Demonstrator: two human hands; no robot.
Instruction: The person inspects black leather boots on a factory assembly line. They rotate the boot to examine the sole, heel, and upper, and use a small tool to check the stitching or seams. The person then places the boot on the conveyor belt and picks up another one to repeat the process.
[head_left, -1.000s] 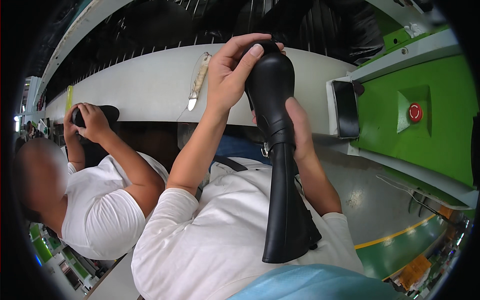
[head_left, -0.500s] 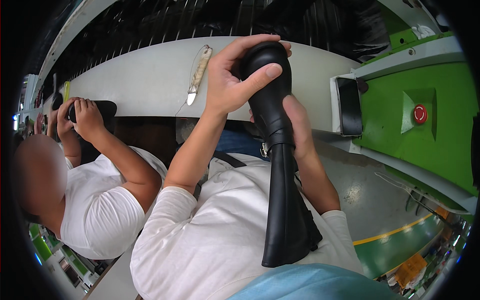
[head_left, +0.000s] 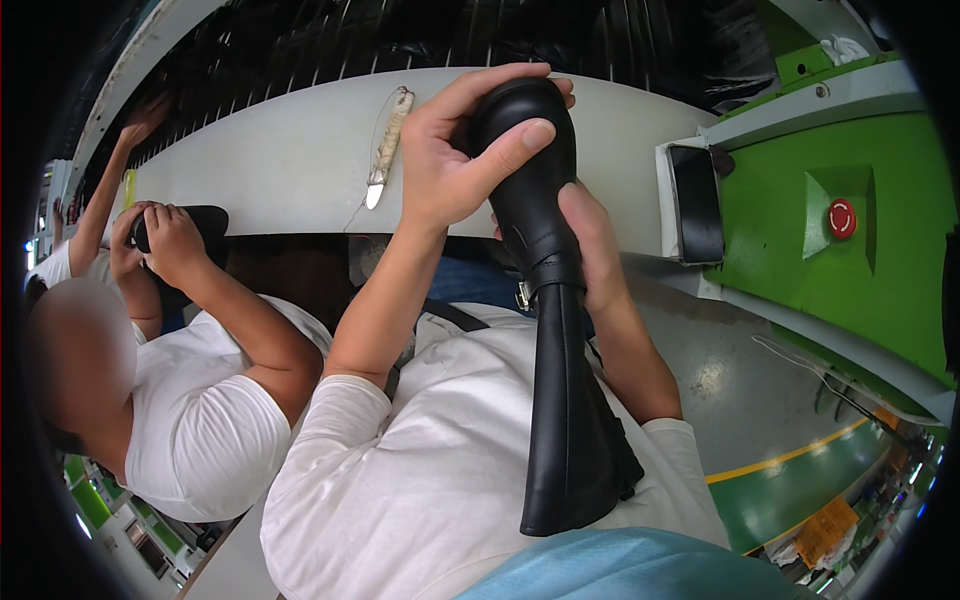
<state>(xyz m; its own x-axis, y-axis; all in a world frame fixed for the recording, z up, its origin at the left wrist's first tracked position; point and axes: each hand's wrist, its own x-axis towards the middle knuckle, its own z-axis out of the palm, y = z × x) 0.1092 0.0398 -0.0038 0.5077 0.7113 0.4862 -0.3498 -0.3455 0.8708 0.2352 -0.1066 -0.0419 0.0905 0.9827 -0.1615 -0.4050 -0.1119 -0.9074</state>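
Note:
A tall black boot (head_left: 540, 235) with a buckled ankle strap is held up in front of my chest, toe pointing away from me. Its shaft hangs down toward my body. My left hand (head_left: 465, 150) wraps the toe end, thumb across the top and fingers over the far tip. At the ankle, just above the strap, my right hand (head_left: 592, 240) grips the boot from the right side; most of its fingers are hidden behind the boot. On the white table left of the boot lies a wrapped-handle knife (head_left: 385, 155) with a short blade and a thread beside it.
A co-worker (head_left: 200, 400) at my left holds a dark shoe (head_left: 200, 225); another person's arm reaches out beyond. To the right stand a black phone (head_left: 694, 205) in a white holder and a green machine panel (head_left: 770, 240) with a red button (head_left: 842, 218). Metal rollers (head_left: 420, 35) run behind the table.
The boot and both my hands appear slightly further left and up, with the grip unchanged. At far left, another person's arm now extends toward the rollers.

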